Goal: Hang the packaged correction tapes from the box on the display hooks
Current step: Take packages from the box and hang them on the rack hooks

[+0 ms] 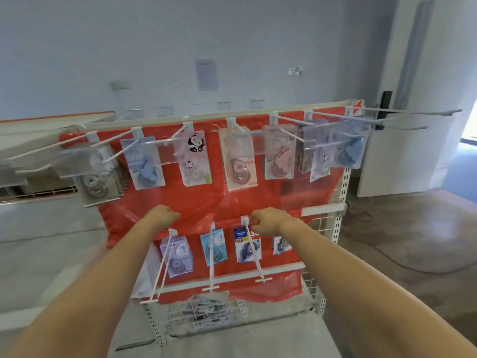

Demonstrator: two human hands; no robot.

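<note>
Right now both my hands are up at the lower rail of the display rack, and neither carries a package. My right hand (267, 221) has its fingers curled and pinching at the base of a white display hook (254, 250), just where its bracket (244, 220) meets the rail; whether I hold the bracket or the wire I cannot tell. My left hand (162, 215) is fisted, knuckles against the red plastic sheet (206, 202), and I cannot see anything inside it.

What matters next is that hook's axis. It runs from the bracket at my right hand straight out toward me and a little down, ending in a cross-piece tip (263, 280) well below my wrist. A blue packaged correction tape (246, 245) hangs on it close to the back. So any new package must be threaded from that near tip and slid away from me.

More stock seems to lie in the wire basket (204, 310) at the foot of the rack, below both forearms and between them. I judge my left hand the freer to reach down for it.
</note>
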